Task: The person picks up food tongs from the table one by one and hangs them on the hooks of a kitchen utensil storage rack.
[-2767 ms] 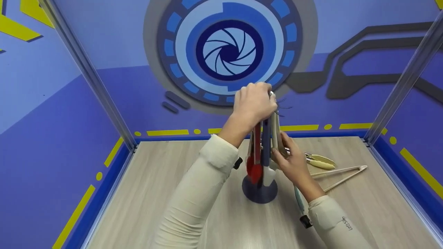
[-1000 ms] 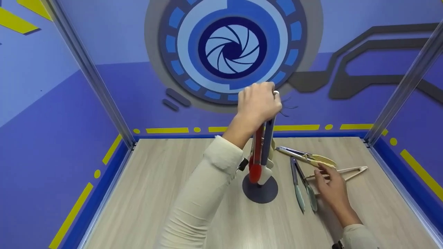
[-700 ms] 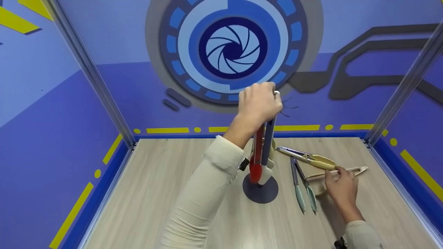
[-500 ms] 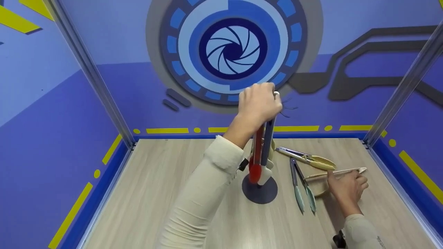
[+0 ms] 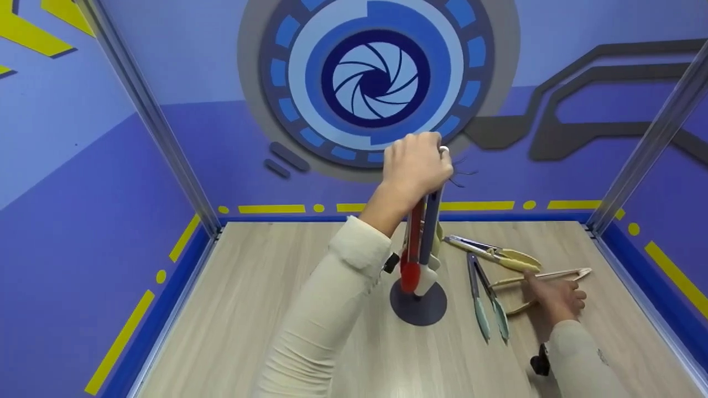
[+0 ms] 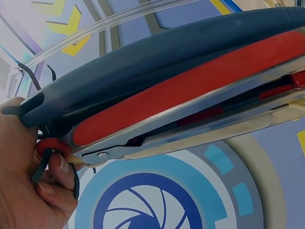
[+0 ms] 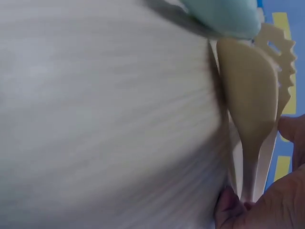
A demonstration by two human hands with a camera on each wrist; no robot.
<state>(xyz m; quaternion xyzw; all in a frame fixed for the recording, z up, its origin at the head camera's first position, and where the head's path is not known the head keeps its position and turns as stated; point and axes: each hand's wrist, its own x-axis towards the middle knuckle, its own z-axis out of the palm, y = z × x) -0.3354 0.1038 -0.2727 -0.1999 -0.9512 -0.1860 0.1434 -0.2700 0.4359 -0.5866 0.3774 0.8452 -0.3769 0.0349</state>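
My left hand [image 5: 417,163] grips the top of an upright stand, whose round dark base [image 5: 418,312] rests on the table. Red-headed tongs [image 6: 190,90] and dark blue-handled tongs [image 6: 157,57] hang from the stand, among others partly hidden. Dark hooks show around the left fingers in the left wrist view. My right hand [image 5: 556,298] is at a pair of beige tongs [image 5: 553,275] lying spread on the table. In the right wrist view its thumb and fingertips lie either side of the beige tongs' arms, near a flat paddle-shaped end [image 7: 248,90].
Mint-tipped tongs [image 5: 481,315] lie spread between the stand and the right hand. Behind them are yellow-tipped tongs [image 5: 517,260]. Walls and metal posts [image 5: 149,121] border the wooden tabletop [image 5: 276,287].
My right hand has left the hanging tongs, come down to the right and closed around the beige tongs on the table. The left hand stays on top of the stand.
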